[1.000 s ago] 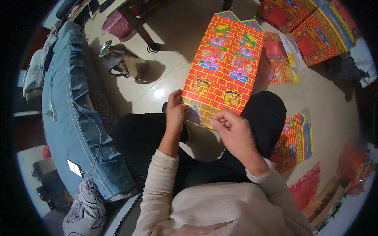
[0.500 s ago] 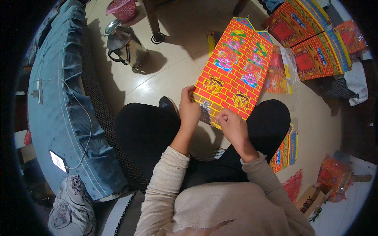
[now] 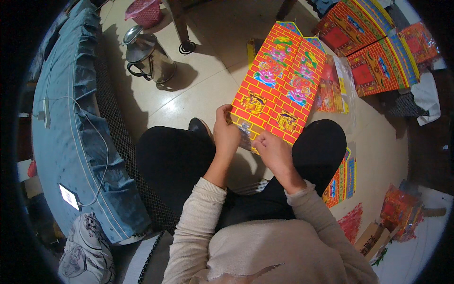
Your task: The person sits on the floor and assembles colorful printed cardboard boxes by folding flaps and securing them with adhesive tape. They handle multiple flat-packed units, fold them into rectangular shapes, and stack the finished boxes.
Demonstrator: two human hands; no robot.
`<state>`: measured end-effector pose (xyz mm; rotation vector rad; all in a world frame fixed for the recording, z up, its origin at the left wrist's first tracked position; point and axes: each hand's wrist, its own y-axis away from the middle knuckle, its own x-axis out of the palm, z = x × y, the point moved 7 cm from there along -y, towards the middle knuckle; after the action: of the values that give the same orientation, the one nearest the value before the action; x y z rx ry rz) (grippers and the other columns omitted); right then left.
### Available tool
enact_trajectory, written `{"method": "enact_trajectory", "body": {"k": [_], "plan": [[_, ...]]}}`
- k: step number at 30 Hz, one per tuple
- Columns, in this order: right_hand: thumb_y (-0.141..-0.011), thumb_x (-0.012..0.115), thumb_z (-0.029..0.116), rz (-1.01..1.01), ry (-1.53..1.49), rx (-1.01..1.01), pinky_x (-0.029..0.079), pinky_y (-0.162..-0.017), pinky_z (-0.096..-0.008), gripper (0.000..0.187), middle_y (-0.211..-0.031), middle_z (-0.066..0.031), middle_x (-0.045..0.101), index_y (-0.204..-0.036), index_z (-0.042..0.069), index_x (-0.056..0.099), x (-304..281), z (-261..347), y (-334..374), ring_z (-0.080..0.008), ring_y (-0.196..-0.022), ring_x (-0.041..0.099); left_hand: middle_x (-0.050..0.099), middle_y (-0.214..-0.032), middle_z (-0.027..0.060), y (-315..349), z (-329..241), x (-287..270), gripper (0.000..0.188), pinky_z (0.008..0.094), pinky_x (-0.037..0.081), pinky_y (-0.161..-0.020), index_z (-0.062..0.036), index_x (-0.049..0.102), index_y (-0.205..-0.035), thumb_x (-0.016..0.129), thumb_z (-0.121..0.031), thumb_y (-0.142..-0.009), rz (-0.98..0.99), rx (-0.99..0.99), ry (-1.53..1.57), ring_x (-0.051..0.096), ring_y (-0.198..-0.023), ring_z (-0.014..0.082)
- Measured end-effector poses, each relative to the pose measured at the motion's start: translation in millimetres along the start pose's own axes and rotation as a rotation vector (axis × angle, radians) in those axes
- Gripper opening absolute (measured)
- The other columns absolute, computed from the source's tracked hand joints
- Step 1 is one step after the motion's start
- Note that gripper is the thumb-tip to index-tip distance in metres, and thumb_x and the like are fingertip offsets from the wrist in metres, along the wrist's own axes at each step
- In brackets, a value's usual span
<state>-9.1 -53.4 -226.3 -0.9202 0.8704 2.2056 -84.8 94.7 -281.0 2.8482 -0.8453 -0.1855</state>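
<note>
A folded cardboard panel (image 3: 280, 90), printed with red and yellow bricks, flowers and gold figures, slants away from my lap, with pointed tabs at its far end. My left hand (image 3: 226, 132) grips its near left edge, thumb on top and fingers underneath. Along the near edge lies a shiny see-through or brownish patch (image 3: 245, 130); whether it is film or tape I cannot tell. My right hand (image 3: 275, 152) is closed over this near edge, fingertips pinched at the patch. What sits between those fingertips is hidden.
More brick-printed panels (image 3: 383, 66) stand at the far right, near plastic-wrapped packs (image 3: 331, 90). Another printed sheet (image 3: 341, 180) lies beside my right knee. A metal jug (image 3: 150, 59) and pink basket (image 3: 145, 13) stand on the floor. On the blue-covered seat, a phone (image 3: 70, 196) is plugged in.
My right hand has slid a little to the left along the panel's near edge, its fingers curling further over the patch. The left hand keeps its grip.
</note>
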Motion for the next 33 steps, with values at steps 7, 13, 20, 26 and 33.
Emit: {"method": "enact_trajectory", "body": {"k": [7,13,20,26,33], "plan": [[-0.084,0.069,0.028,-0.029,0.115,-0.036,0.051,-0.062,-0.0464,0.021,-0.072,-0.0106,0.066,-0.081,0.008,0.062,-0.9,5.9,-5.2,-0.034,-0.072,0.066,0.064,-0.117,0.0154,2.0,-6.6,-0.6,0.048,0.0325,0.045,-0.096,-0.001,0.05,-0.124,0.043,0.015,-0.079,0.009,-0.011,-0.042,0.062,-0.111,0.0261],[-0.084,0.069,0.03,-0.05,0.194,-0.083,0.052,-0.063,-0.0468,0.025,-0.074,-0.0111,0.067,-0.081,0.006,0.062,0.5,4.7,-5.7,-0.0348,-0.072,0.067,0.064,-0.117,0.0157,1.5,-6.4,-0.2,0.047,0.0331,0.046,-0.095,-0.0013,0.05,-0.124,0.043,0.014,-0.08,0.013,-0.023,-0.07,0.062,-0.111,0.0262],[-0.083,0.071,0.032,-0.068,0.316,-0.053,0.053,-0.063,-0.0474,0.03,-0.073,-0.0168,0.067,-0.091,0.004,0.06,-6.9,-0.5,-5.2,-0.0362,-0.073,0.068,0.063,-0.119,0.0172,1.1,-2.8,1.0,0.048,0.0338,0.045,-0.096,-0.0015,0.05,-0.124,0.042,0.015,-0.079,0.019,-0.07,-0.05,0.062,-0.112,0.0275],[-0.084,0.073,0.03,-0.073,0.243,-0.089,0.054,-0.063,-0.044,0.029,-0.075,-0.0156,0.067,-0.09,0.004,0.061,-36.4,5.1,11.4,-0.0326,-0.074,0.069,0.062,-0.122,0.0185,2.1,-7.5,0.3,0.052,0.0342,0.044,-0.098,-0.0032,0.049,-0.129,0.044,0.011,-0.079,-0.005,-0.011,-0.189,0.06,-0.115,0.0282],[-0.089,0.067,0.007,-0.854,-0.356,-0.019,0.046,-0.06,-0.0228,0.004,-0.077,-0.0005,0.066,-0.091,0.004,0.066,-197.8,-46.9,64.9,-0.0054,-0.066,0.056,0.056,-0.132,0.0195,-4.4,8.2,3.7,0.058,0.037,0.044,-0.102,-0.0024,0.044,-0.138,0.06,0.003,-0.082,0.104,-0.014,-0.178,0.055,-0.123,0.0307]]}}
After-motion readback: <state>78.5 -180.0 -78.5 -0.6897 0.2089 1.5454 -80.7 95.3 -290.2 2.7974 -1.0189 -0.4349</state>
